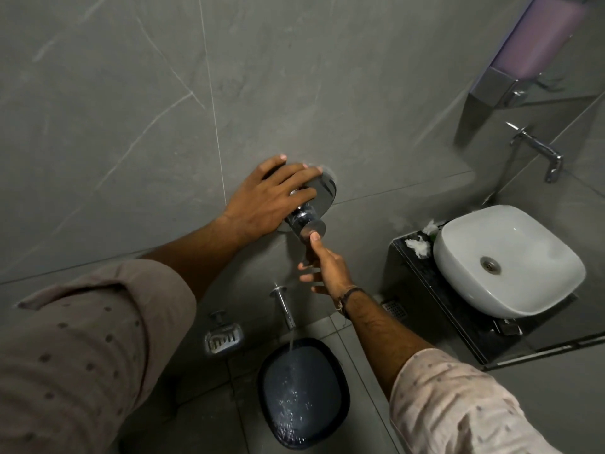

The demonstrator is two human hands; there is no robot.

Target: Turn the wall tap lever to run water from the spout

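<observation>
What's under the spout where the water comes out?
A dark bucket stands on the floor right under the spout. The water stream falls into it and splashes. How full it is cannot be told.

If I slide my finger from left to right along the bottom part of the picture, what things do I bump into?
Soap dish → spout with water running → floor drain → white basin. The dark bucket sits under the spout, so it has no separate place in the order.

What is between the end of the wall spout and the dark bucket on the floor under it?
In the head view, a stream of water falls from the wall spout into the dark bucket. Nothing else lies between them.
</observation>
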